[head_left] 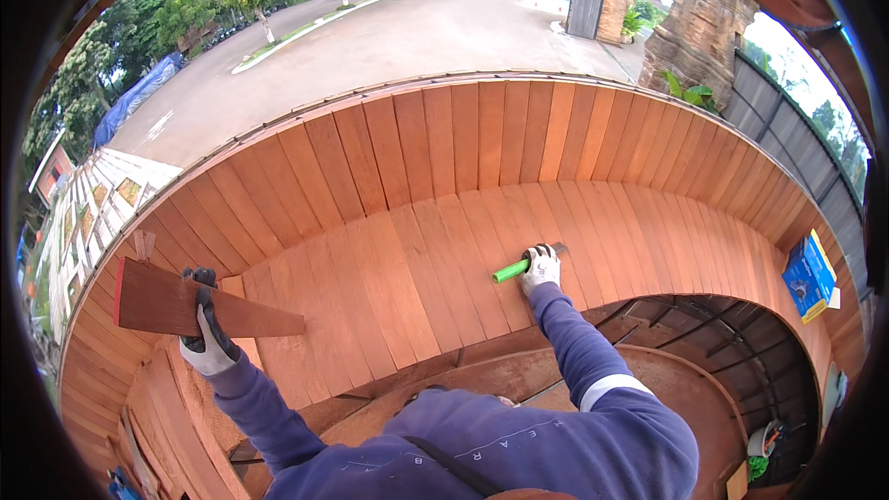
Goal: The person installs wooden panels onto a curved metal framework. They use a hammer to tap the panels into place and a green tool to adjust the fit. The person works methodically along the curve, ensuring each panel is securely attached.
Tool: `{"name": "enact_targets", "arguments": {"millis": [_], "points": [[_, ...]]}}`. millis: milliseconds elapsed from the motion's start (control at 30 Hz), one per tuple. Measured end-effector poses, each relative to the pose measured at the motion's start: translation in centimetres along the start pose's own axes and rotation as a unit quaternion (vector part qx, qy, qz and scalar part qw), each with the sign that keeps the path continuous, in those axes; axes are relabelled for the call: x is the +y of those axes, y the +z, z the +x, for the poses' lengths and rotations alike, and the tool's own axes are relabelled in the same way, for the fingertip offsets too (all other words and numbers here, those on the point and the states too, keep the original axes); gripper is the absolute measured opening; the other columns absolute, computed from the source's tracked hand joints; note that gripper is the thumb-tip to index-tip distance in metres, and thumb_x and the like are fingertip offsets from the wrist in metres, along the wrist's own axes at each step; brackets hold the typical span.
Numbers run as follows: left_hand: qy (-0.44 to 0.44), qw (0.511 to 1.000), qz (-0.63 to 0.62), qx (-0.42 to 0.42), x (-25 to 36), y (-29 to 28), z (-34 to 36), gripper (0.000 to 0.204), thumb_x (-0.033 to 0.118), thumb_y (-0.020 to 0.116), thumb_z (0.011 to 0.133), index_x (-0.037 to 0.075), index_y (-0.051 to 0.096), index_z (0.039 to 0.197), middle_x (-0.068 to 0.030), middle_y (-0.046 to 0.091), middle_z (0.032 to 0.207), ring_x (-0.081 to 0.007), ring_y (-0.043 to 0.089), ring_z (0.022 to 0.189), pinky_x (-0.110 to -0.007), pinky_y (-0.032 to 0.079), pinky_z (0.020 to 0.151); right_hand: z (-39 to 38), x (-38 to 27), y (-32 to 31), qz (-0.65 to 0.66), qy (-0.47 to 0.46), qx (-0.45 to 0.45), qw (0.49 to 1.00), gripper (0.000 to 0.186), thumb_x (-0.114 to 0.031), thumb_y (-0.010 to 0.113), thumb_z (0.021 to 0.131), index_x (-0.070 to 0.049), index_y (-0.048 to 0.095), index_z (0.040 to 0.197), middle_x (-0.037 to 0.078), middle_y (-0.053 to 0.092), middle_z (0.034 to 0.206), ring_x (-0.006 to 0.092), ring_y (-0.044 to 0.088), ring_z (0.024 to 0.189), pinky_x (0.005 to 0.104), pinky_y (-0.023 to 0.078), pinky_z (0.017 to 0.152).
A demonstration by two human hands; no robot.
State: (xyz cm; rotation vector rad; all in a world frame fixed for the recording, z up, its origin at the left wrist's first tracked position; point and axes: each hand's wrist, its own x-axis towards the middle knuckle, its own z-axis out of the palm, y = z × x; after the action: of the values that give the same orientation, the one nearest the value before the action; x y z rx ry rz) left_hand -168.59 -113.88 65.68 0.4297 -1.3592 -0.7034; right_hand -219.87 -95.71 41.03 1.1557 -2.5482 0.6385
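Observation:
My left hand, in a white and dark grey glove, is closed around a tapered reddish-brown wooden board. The board is lifted at the left end of the curved plank surface, its wide end to the left and its narrow end to the right. In a similar glove, my right hand grips a green-handled tool over the middle of the planks. The green handle sticks out to the left of my fingers. A brownish end shows on the other side; the tool's exact kind is unclear.
Curved wooden planks form a seat-like surface, backed by a slatted wall. A blue and yellow box rests at the right. Below the inner edge is an opening with a dark metal frame. Beyond lies a paved yard.

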Motion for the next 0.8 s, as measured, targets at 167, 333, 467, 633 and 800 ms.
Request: {"name": "enact_targets", "arguments": {"millis": [167,333,467,633,800], "points": [[-0.083,0.991,0.103,-0.007,3.2,-1.6,-3.3,0.035,0.003,0.059,0.092,-0.007,0.054,0.125,-0.0167,0.061,0.118,-0.023,0.061,0.108,-0.035,0.045,0.1,-1.1,1.7,-1.2,0.075,-0.063,-0.011,0.995,0.019,-0.019,0.066,0.074,-0.016,0.064,0.093,0.008,0.061,0.108,0.033,0.05,0.117,0.0461,0.042,0.096],[-0.135,0.964,0.227,0.013,5.3,-3.6,-8.4,0.035,0.012,0.074,0.083,-0.004,0.061,0.112,-0.01,0.067,0.102,-0.0159,0.063,0.092,-0.033,0.052,0.082,-5.7,-1.2,-10.7,0.108,-0.125,-0.008,0.986,0.034,-0.015,0.068,0.076,-0.015,0.061,0.109,0.013,0.061,0.114,0.0341,0.059,0.104,0.0451,0.051,0.085],[-0.128,0.936,0.324,-0.044,10.4,1.2,-11.4,0.022,0.01,0.075,0.083,0.0,0.066,0.101,-0.0054,0.067,0.081,-0.0116,0.06,0.068,-0.027,0.048,0.062,-10.8,-1.3,-17.7,0.21,-0.066,-0.026,0.975,0.025,-0.018,0.07,0.082,-0.007,0.063,0.103,0.015,0.067,0.098,0.0321,0.067,0.085,0.0403,0.054,0.075],[0.021,0.924,0.346,-0.162,8.9,1.2,-16.7,0.039,0.013,0.077,0.081,-0.002,0.064,0.114,-0.0126,0.069,0.105,-0.0182,0.065,0.098,-0.032,0.052,0.085,-17.4,-0.9,-19.0,0.512,0.022,-0.004,0.859,0.023,-0.002,0.068,0.083,0.0,0.062,0.105,0.013,0.066,0.095,0.0222,0.067,0.081,0.0335,0.054,0.072],[-0.061,0.941,0.269,-0.195,6.1,0.0,-22.3,0.046,0.013,0.065,0.081,0.002,0.06,0.126,-0.0183,0.061,0.126,-0.0315,0.058,0.119,-0.038,0.045,0.102,-22.1,-6.4,-29.0,0.632,-0.039,0.034,0.774,0.019,0.002,0.05,0.092,0.005,0.056,0.111,0.016,0.063,0.101,0.0239,0.065,0.089,0.037,0.055,0.082]]}}
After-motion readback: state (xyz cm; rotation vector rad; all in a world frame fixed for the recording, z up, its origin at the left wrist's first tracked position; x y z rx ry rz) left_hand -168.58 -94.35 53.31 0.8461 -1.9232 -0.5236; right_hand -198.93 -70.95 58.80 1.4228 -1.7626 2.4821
